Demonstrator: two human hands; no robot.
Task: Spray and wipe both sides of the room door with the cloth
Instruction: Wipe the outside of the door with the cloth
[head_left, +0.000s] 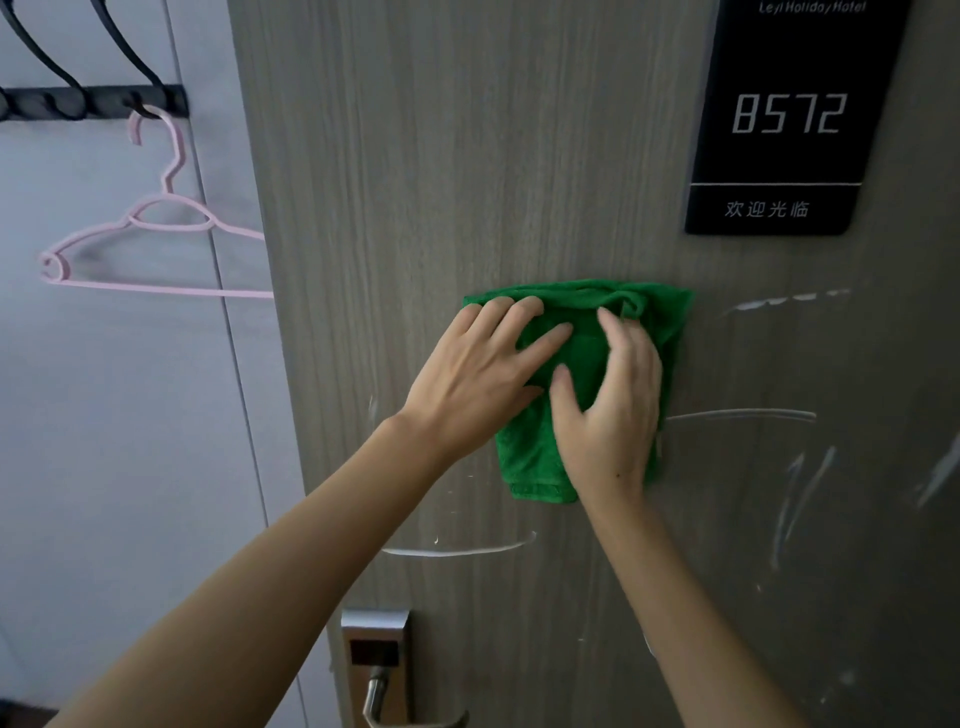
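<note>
Both hands press a green cloth (587, 364) flat against the grey wood-grain door (441, 182). The left hand (478, 374) lies with straight fingers on the cloth's left part; the right hand (610, 410) lies on its middle, fingers spread. Above and right of the cloth hangs a black number plate (784, 119) reading 8572. Below the cloth sits the metal lock with handle (376, 670). Pale streaks (737, 414) mark the door around the cloth. Left of the door, a pink hanger (161, 228) hangs from a black hook rail (93, 101).
</note>
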